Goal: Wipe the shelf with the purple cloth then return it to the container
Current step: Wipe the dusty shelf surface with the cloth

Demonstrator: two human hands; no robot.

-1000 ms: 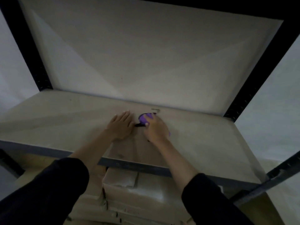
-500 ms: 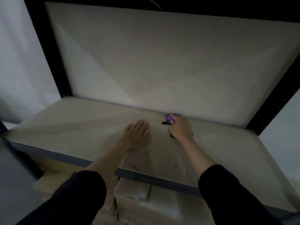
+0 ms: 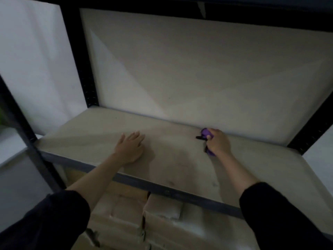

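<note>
The shelf (image 3: 180, 141) board looks like matt, pale wood with some dull smudges, and its front edge and uprights (image 3: 84, 69) look like dark painted metal. The purple cloth (image 3: 205, 132) seems soft fabric; the boxes (image 3: 162, 222) below look like cardboard.

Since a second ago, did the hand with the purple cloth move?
Yes. The right hand with the purple cloth slid back toward the rear panel.

A: What colour is the cloth (image 3: 205, 132) bunched in the right hand (image 3: 218, 143)?
B: Purple, with a black bit poking out just left of the grip.
A: And the shelf (image 3: 100, 129) under that grip?
B: Pale beige, plain, with a grey front edge.
A: The frame (image 3: 79, 56)?
B: Black. Both sleeves (image 3: 281, 215) are black too.
A: Below the grip?
B: Tan cardboard boxes (image 3: 162, 219).
</note>
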